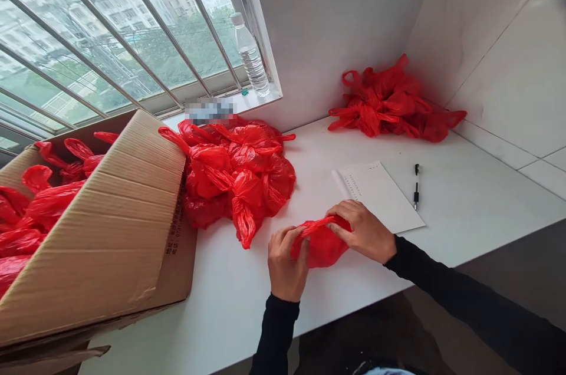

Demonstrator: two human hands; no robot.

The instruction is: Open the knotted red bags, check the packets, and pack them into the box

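A red plastic bag (326, 248) is stretched between my two hands above the front part of the white table. My left hand (286, 257) pinches its left side, thumb against fingers. At the upper right of the bag, my right hand (365, 227) grips the gathered top edge. What lies inside the bag is hidden. Beyond my left hand sits a heap of knotted red plastic bags (247, 177). An open notebook (382, 195) with handwriting lies just past my right hand, and a black pen (416, 187) rests to its right.
At the left, an open cardboard box (101, 221) holds several tied red bags (48, 210). More red bags (389, 101) are piled in the back corner of the white table (230, 304). A water bottle (251, 59) stands on the windowsill beside the barred window.
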